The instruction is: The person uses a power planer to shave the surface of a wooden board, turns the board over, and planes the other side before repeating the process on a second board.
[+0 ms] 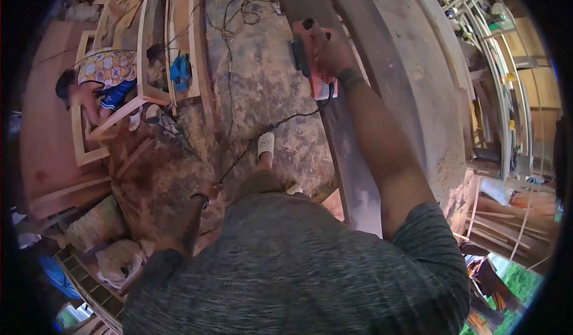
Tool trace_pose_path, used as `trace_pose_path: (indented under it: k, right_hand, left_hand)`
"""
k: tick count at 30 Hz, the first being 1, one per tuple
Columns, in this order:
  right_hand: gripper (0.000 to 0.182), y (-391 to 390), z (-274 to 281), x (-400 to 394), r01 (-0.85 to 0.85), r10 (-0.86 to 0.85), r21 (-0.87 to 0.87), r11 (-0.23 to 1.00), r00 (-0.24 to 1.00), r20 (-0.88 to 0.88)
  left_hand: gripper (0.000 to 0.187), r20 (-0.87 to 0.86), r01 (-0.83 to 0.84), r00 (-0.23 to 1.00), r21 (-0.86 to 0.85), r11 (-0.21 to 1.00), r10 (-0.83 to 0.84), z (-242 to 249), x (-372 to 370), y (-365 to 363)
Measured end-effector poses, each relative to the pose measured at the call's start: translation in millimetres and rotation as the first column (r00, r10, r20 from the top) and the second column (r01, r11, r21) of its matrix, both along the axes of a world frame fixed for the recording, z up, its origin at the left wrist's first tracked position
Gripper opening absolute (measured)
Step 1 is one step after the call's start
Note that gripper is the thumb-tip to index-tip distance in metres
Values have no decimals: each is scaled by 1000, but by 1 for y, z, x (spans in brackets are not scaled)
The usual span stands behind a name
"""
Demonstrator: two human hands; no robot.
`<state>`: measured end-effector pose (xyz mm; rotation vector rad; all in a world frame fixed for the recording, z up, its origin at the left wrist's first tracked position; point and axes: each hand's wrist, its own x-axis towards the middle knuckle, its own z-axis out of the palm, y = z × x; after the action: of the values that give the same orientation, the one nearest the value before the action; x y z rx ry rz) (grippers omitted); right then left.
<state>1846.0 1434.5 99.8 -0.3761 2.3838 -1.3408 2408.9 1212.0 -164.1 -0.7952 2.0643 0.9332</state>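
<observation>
My right hand [335, 53] is closed around the grip of a red electric planer [310, 51] with a black front knob. The planer rests on a long dark wooden plank [352, 156]. A black power cord [294, 116] runs from its rear, sagging left across the floor to my left hand [209, 190]. That hand hangs low beside my body, its fingers closed on the cord.
Another person [106, 75] crouches at the left by a pale wooden frame [142, 34]. A blue power tool [179, 71] lies on timber there. More cable [230, 22] coils on the dirty floor [256, 60]. Wide boards [433, 96] lie to the right; sacks [119, 262] stand lower left.
</observation>
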Motion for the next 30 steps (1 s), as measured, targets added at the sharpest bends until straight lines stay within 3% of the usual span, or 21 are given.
trace_pose_path:
  k: [2, 4, 5, 7, 9, 10, 12, 14, 17, 20, 21, 24, 30]
  right_hand:
    - [53, -28, -3, -41, -98, 98, -7, 995, 995, 7]
    - [49, -56, -26, -97, -237, 290, 188, 953, 894, -341]
    - [46, -72, -55, -134, -222, 440, 400, 889, 653, -616]
    - [38, -103, -61, -165, -122, 578, 584, 803, 398, -712]
    - [38, -130, -70, -196, -213, 540, 516, 829, 542, -644]
    - [38, -144, -70, -209, -291, 472, 385, 876, 686, -555]
    - [39, -168, -69, -227, -341, 361, 119, 933, 864, -352]
    - [39, -173, -72, -234, -363, 346, -47, 930, 913, -215]
    - [40, -143, -66, -215, -356, 359, -266, 896, 932, -38]
    - [40, -70, -70, -169, -223, 361, -486, 845, 908, 212]
    - [40, -42, -55, -137, -167, 354, -517, 839, 890, 288]
    - [35, 83, 4, 5, -152, 255, -368, 917, 935, 248]
    - [40, 365, -42, 257, 107, -18, -222, 969, 930, 367]
  left_hand:
    - [42, 16, -90, 996, -9, 996, 90, 13, -19, -2]
    - [41, -1, -78, 997, -20, 997, 78, 41, -46, -5]
    - [41, -8, -69, 998, -24, 997, 69, 47, -58, -9]
    - [40, -32, -162, 986, 8, 987, 162, 39, -66, -21]
    - [39, -24, -155, 987, 57, 986, 157, 17, -66, -33]
    - [38, -5, -111, 994, 89, 990, 112, -8, -54, -41]
    - [38, -128, -34, 991, 30, 999, 37, -51, -22, -48]
    - [37, -391, 21, 917, -163, 986, -84, -78, 1, -57]
    - [39, -115, -225, 964, 120, 967, 239, -63, -3, -67]
    - [43, -38, -158, 987, 16, 987, 158, -5, -20, -55]
    - [43, -11, -125, 992, -28, 992, 125, 15, -25, -54]
    - [41, 95, 76, 994, -176, 981, -59, 74, -43, -43]
    - [38, 366, 566, 816, -347, 748, -448, 141, -88, 20]
